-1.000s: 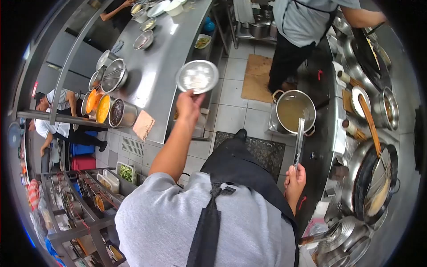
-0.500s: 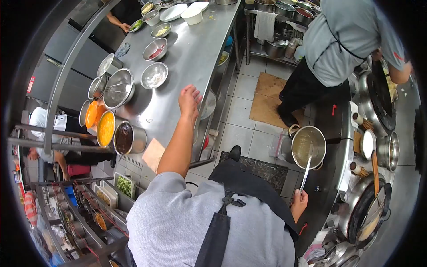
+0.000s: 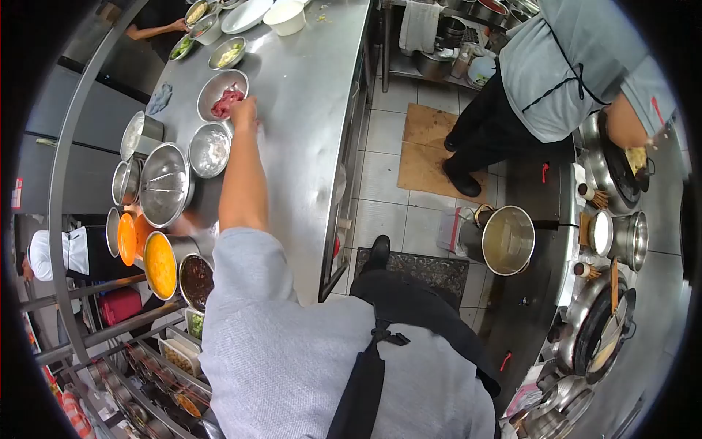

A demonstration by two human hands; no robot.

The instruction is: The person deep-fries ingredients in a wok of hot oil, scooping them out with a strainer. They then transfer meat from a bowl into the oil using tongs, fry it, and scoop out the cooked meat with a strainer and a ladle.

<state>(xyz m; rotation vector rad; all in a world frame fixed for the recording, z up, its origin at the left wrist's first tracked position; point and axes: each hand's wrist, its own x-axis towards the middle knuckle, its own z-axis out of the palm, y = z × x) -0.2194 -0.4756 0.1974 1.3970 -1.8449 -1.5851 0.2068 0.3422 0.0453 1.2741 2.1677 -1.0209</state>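
My left hand [image 3: 243,111] reaches over the steel table, its fingers closed over the near rim of a metal bowl [image 3: 208,82]. In that bowl lies red, raw-looking meat [image 3: 228,101]; the fingertips are partly hidden there. Just below it, nearer to me, is a metal bowl of white powder [image 3: 212,148]. A larger bowl with a whisk [image 3: 165,186] stands to its left. My right hand is out of view, hidden behind my body or outside the picture. On the right, a tall metal pot [image 3: 508,240] holds pale liquid.
Pots of yellow liquid [image 3: 160,265] and dark sauce [image 3: 196,282] line the steel table [image 3: 307,124]. A co-worker [image 3: 556,80] stands at the woks on the right. Another person's hand [image 3: 178,25] is at the far left. Black mat [image 3: 431,274] lies underfoot.
My left hand has moved forward and left onto the meat bowl, which looks tilted towards me. My right hand and the long-handled utensil it held in the pot have gone from view.
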